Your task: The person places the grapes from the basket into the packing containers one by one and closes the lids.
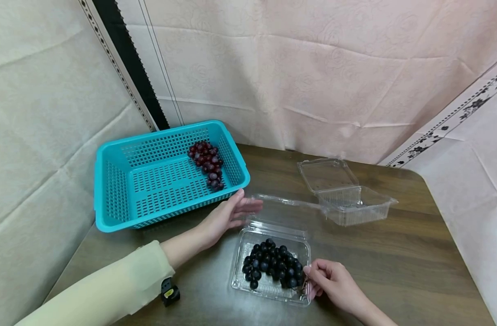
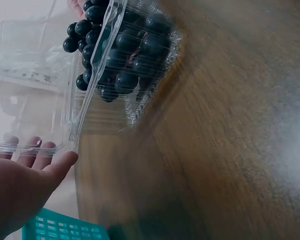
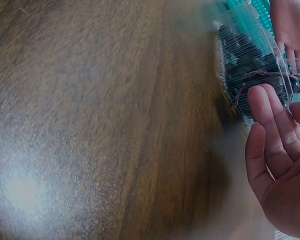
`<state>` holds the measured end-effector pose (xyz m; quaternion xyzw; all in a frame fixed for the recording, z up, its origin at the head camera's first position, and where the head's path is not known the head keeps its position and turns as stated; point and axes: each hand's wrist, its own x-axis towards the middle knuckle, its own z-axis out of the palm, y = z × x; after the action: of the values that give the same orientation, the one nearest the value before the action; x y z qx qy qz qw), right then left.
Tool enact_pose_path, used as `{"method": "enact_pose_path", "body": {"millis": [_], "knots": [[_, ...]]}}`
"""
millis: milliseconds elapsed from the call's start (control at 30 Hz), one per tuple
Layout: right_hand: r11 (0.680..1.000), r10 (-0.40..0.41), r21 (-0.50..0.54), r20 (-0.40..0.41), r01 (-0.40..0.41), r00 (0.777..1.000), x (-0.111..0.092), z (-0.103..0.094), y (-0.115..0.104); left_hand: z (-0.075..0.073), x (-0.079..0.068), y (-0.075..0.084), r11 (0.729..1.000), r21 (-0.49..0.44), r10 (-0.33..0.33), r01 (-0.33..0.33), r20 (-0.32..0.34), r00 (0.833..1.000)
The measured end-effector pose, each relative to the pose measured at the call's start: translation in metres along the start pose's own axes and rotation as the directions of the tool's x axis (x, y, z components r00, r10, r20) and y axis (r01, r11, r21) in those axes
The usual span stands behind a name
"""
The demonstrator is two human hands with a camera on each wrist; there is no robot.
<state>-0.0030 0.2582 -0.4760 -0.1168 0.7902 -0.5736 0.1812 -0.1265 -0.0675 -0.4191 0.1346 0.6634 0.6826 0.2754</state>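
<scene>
A clear plastic clamshell container sits on the table with a bunch of dark grapes inside. Its transparent lid stands raised at the far side. My left hand reaches to the lid's left edge, fingers extended against the plastic and thumb at the edge in the left wrist view. On the right side, my right hand pinches the container's rim, thumb on top. In the right wrist view, fingertips of that hand lie against the side wall.
A turquoise basket with a bunch of red grapes stands at the back left. Another clear container, lid up, is at the back right. A dark wrist strap shows by the left sleeve. Cloth curtains surround the wooden table.
</scene>
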Motion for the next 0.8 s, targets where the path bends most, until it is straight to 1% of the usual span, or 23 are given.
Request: {"method": "enact_pose_path", "body": {"millis": [100,200,267,367,467,567,667,800], "knots": [[1.000,0.001,-0.003,-0.009,-0.001,1.000,0.001,0.000,0.000,0.000,-0.003,0.000,0.999,0.039,-0.009,0.010,-0.021,1.000],[1.000,0.007,-0.006,-0.010,-0.007,1.000,0.001,-0.001,0.000,0.000,-0.007,-0.001,0.995,0.097,-0.017,0.021,-0.044,0.999],[1.000,0.014,-0.008,-0.010,-0.014,1.000,0.002,-0.001,0.000,0.000,-0.009,-0.001,0.990,0.138,-0.012,0.017,-0.039,0.999],[1.000,0.018,-0.012,-0.011,-0.018,1.000,0.003,-0.002,0.001,0.000,-0.013,-0.002,0.979,0.202,0.019,-0.017,-0.008,1.000],[1.000,0.012,-0.016,-0.013,-0.012,1.000,0.005,-0.002,0.001,-0.001,-0.017,-0.004,0.960,0.271,0.069,-0.074,0.029,0.997],[1.000,0.001,-0.030,-0.015,-0.001,1.000,0.006,-0.002,0.001,-0.002,-0.022,-0.008,0.937,0.329,0.106,-0.113,0.041,0.994],[0.999,0.002,-0.042,-0.021,-0.003,1.000,0.007,-0.003,0.000,-0.002,-0.027,-0.014,0.925,0.359,0.119,-0.124,0.038,0.992],[0.999,0.006,-0.037,-0.021,-0.006,1.000,0.008,-0.004,0.000,-0.001,-0.033,-0.021,0.924,0.362,0.123,-0.124,0.026,0.992]]}}
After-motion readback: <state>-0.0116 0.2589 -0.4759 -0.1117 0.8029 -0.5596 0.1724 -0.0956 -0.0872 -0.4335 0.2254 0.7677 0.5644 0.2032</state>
